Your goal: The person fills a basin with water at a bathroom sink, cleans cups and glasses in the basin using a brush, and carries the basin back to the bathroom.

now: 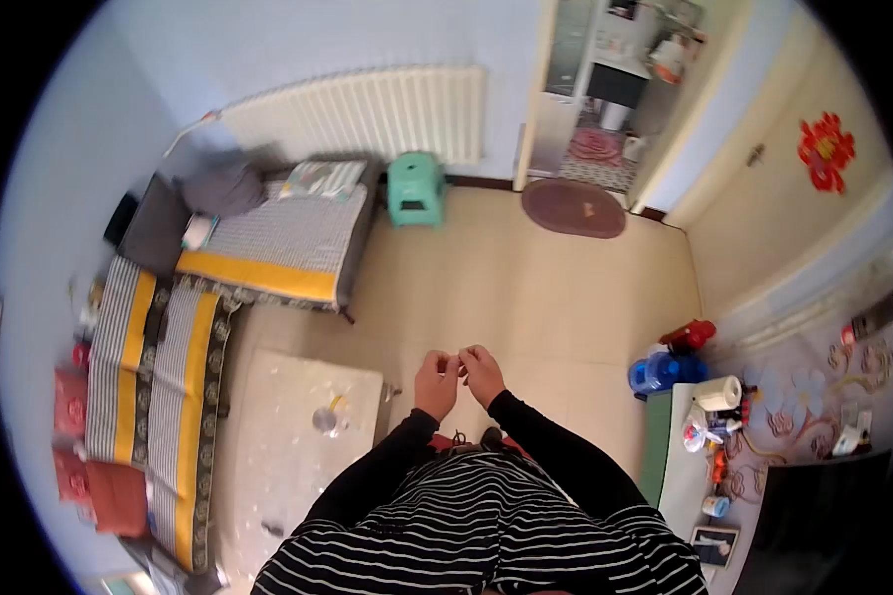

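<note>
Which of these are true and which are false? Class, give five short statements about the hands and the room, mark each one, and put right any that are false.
1. The left hand and right hand are close together in front of the body. True.
2. A green stool stands near the radiator. True.
3. The oval mat lies under the stool. False: it lies on the floor, apart from the stool.
4. The right hand holds the blue container. False: the container stands to the right, apart from both hands.
5. A red flower decoration hangs on the radiator. False: it is on the door.
</note>
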{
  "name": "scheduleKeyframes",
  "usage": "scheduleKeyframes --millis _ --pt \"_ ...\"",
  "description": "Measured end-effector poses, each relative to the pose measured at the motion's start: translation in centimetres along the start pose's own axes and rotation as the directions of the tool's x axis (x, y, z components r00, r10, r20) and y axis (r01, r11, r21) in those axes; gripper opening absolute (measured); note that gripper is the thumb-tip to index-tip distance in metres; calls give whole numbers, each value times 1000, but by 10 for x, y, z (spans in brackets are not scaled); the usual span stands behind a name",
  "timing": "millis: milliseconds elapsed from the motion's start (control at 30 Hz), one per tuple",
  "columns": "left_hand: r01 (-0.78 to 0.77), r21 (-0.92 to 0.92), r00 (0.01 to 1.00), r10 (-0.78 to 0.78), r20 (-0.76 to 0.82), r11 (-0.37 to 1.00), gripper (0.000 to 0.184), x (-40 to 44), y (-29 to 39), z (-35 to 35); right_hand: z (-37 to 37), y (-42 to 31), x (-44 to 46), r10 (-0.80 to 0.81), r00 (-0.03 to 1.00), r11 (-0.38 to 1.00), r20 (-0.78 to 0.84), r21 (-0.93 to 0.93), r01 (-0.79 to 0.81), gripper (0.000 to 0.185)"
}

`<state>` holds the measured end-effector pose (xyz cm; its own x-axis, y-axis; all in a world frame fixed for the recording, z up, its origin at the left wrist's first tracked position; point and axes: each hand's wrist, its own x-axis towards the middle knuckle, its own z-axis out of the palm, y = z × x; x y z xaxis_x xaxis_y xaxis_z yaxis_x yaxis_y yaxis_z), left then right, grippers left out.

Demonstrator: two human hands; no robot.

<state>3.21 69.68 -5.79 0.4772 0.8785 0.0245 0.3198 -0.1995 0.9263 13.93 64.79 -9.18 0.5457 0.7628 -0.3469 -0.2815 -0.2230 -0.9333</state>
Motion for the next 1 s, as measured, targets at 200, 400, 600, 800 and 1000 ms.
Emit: scheduleKeyframes --millis 200,400,600,800,1000 --pt "67 -294 920 55 388 953 43 28 61 116 -102 -13 33 -188 967 952 -171 211 222 40" --pt "200 -441 870 49 491 875 51 85 97 200 -160 -60 77 -213 928 865 -305 382 324 51" --pt "217 -461 854 61 516 860 54 191 127 279 -240 -128 161 -161 923 840 -349 443 314 57" --pt "172 -512 766 212 607 841 61 322 196 372 -368 -192 246 -130 855 782 -503 478 400 53" --pt "146 -524 636 327 699 839 61 405 267 490 -480 -252 294 -122 706 680 -697 460 571 51"
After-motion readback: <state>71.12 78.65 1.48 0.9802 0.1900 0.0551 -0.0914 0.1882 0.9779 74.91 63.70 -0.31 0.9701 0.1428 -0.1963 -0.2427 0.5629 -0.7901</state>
